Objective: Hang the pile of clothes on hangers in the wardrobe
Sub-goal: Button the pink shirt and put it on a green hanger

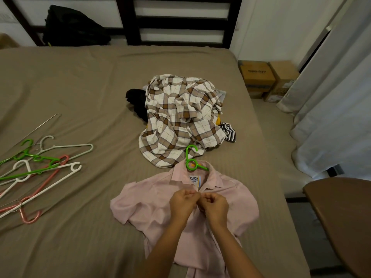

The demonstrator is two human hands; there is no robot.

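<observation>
A pink short-sleeved shirt [152,201] lies flat on the bed [80,87] with a green hanger [190,159] inside it, the hook sticking out past the collar. My left hand [183,203] and my right hand [214,205] meet just below the collar and pinch the two edges of the shirt's front placket. Beyond the shirt sits the pile of clothes [180,117]: a brown-and-white checked garment on top, black, striped and yellow pieces showing beneath it.
Several loose hangers [40,167], green, white, pink and wire, lie on the bed at the left. A black bag [74,27] sits behind the bed by the dark frame. Cardboard boxes [267,79] and curtains [331,97] stand at the right, and a brown rounded surface [345,217] lies near right.
</observation>
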